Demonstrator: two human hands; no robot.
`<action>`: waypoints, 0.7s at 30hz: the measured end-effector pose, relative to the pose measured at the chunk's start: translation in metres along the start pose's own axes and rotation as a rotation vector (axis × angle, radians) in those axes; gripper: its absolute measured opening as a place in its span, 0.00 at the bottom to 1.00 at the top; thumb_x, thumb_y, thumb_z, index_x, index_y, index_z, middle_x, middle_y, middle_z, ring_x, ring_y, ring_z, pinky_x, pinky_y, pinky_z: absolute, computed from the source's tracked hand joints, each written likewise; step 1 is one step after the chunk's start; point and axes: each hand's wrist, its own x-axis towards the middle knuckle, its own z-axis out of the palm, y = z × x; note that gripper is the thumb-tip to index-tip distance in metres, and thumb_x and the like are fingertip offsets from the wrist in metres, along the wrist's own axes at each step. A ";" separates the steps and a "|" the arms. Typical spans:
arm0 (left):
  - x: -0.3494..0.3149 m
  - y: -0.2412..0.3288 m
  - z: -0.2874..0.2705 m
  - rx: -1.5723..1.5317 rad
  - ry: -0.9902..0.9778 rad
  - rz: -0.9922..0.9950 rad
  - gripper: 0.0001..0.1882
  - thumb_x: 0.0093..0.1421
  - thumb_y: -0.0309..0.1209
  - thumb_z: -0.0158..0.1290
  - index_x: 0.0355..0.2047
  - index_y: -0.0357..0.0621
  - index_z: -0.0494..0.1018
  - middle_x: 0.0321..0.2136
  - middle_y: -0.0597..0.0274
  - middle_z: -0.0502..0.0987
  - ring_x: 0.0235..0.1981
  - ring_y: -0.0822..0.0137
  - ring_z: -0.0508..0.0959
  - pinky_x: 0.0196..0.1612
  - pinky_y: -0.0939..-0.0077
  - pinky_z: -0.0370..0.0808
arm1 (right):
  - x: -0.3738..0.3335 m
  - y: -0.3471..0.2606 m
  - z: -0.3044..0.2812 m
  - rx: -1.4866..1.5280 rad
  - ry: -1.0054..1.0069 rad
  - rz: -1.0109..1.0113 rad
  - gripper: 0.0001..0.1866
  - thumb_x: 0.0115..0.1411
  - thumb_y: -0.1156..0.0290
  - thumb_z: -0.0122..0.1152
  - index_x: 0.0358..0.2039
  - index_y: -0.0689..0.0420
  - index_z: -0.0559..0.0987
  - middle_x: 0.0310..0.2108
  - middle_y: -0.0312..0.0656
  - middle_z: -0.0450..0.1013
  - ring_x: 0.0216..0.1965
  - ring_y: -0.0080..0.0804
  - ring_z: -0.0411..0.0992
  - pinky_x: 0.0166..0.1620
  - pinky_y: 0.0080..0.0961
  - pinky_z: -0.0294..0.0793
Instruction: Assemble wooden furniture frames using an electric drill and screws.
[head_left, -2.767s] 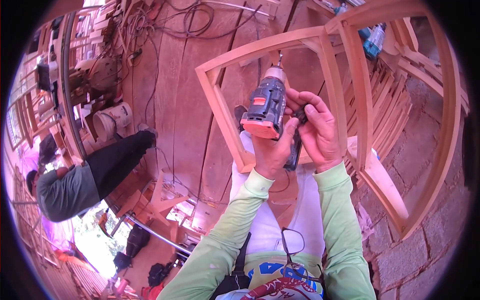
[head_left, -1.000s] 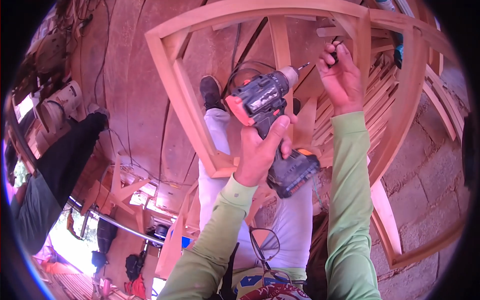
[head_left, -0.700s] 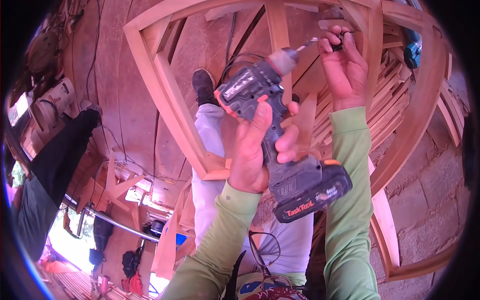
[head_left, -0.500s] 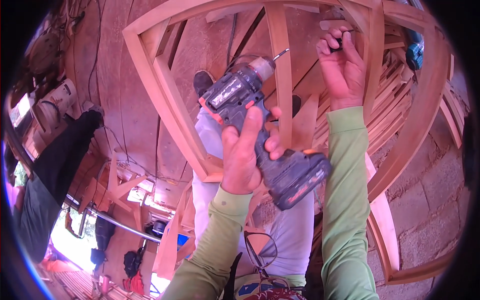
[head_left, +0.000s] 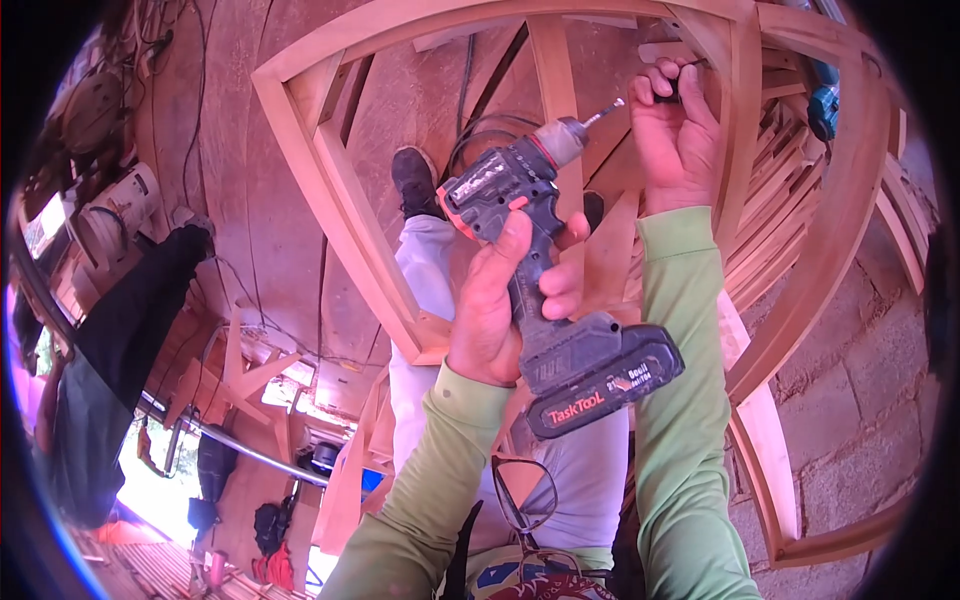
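My left hand is wrapped round the grip of a dark cordless drill with red trim. The drill's bit points up and to the right, touching nothing; its battery hangs low near my right sleeve. Farther up, my right hand is closed in a pinch with its palm turned up. A small dark piece sits between its fingers, mostly covered, so its kind does not show. These fingertips are close to a corner brace of a curved wooden frame, which surrounds both hands.
Several thin wooden strips lie stacked to the right, beside a teal tool. Blockwork lies at the lower right. A cable runs over the boards beyond my shoe. Glasses hang at my chest.
The drill has tipped in my left hand: its bit has shifted right and more of the battery's side faces me. My right hand keeps its pinch, almost unmoved.
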 end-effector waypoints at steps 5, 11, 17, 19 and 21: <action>0.004 0.002 0.003 -0.083 0.119 0.069 0.21 0.73 0.42 0.51 0.59 0.43 0.64 0.48 0.55 0.75 0.27 0.75 0.69 0.28 0.79 0.72 | -0.003 -0.002 -0.002 0.003 -0.016 -0.025 0.07 0.66 0.78 0.61 0.43 0.62 0.74 0.34 0.40 0.67 0.34 0.30 0.62 0.39 0.28 0.62; 0.010 -0.010 -0.003 -0.211 -0.037 -0.011 0.19 0.74 0.41 0.51 0.57 0.45 0.64 0.50 0.55 0.74 0.27 0.76 0.68 0.28 0.79 0.71 | 0.006 -0.003 0.001 0.035 -0.030 -0.031 0.06 0.67 0.79 0.60 0.43 0.62 0.75 0.34 0.40 0.67 0.34 0.30 0.62 0.39 0.28 0.62; 0.021 -0.017 0.013 -0.115 0.001 -0.002 0.18 0.73 0.37 0.51 0.58 0.46 0.63 0.50 0.58 0.74 0.27 0.76 0.68 0.28 0.79 0.71 | 0.009 -0.002 0.003 0.023 0.048 -0.055 0.06 0.67 0.80 0.58 0.44 0.62 0.75 0.37 0.41 0.67 0.36 0.31 0.62 0.42 0.29 0.63; 0.025 -0.016 0.016 -0.131 -0.014 0.026 0.18 0.73 0.37 0.52 0.58 0.45 0.64 0.50 0.58 0.74 0.27 0.76 0.68 0.28 0.79 0.71 | 0.010 -0.003 -0.001 0.015 0.044 -0.047 0.06 0.67 0.79 0.58 0.44 0.62 0.75 0.37 0.42 0.67 0.37 0.32 0.62 0.42 0.29 0.63; 0.027 -0.012 0.015 -0.174 -0.028 0.015 0.18 0.73 0.37 0.52 0.58 0.44 0.65 0.50 0.59 0.74 0.26 0.76 0.68 0.28 0.79 0.71 | 0.010 -0.005 -0.004 0.004 0.043 -0.039 0.06 0.67 0.78 0.58 0.44 0.62 0.75 0.37 0.42 0.67 0.38 0.32 0.62 0.43 0.30 0.63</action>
